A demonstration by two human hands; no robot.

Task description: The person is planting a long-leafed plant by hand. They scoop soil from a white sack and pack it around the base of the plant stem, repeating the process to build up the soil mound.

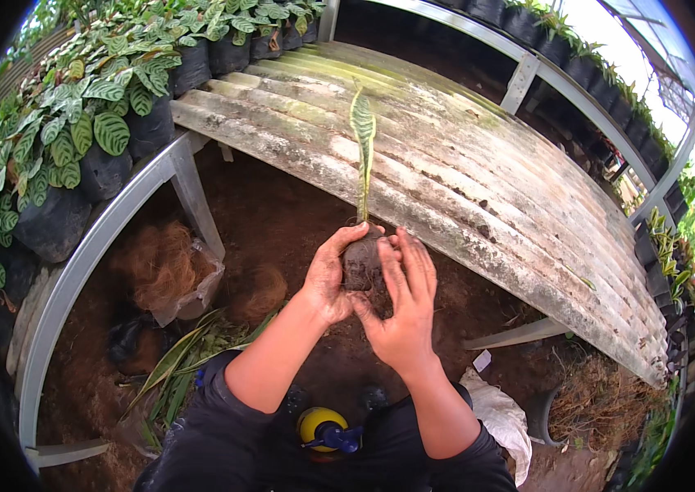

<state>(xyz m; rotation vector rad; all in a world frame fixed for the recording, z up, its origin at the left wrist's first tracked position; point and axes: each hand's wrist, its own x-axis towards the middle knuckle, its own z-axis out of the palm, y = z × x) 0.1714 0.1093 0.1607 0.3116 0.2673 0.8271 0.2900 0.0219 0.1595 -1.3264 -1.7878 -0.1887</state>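
Between my two palms is a dark, moist ball of soil point(361, 264), roughly egg-shaped. From its top rises a single variegated snake plant leaf point(362, 132), green with pale yellow edges, pointing away from me. My left hand point(330, 277) cups the ball's left side, thumb near the leaf base. Soil-stained fingers of my right hand point(406, 286) curve over the right side, and both hands meet below the ball. The leaf stands out over the near edge of a corrugated sheet tabletop point(446, 166).
Potted plants with patterned leaves point(110, 132) line a metal-framed bench point(101, 230) at left. Coconut fibre point(166, 264) fills a plastic bag on the ground, near cut snake plant leaves point(178, 369). A yellow spray bottle point(323, 424) stands between my legs. At right lie a white sack point(498, 415) and dry roots point(605, 396).
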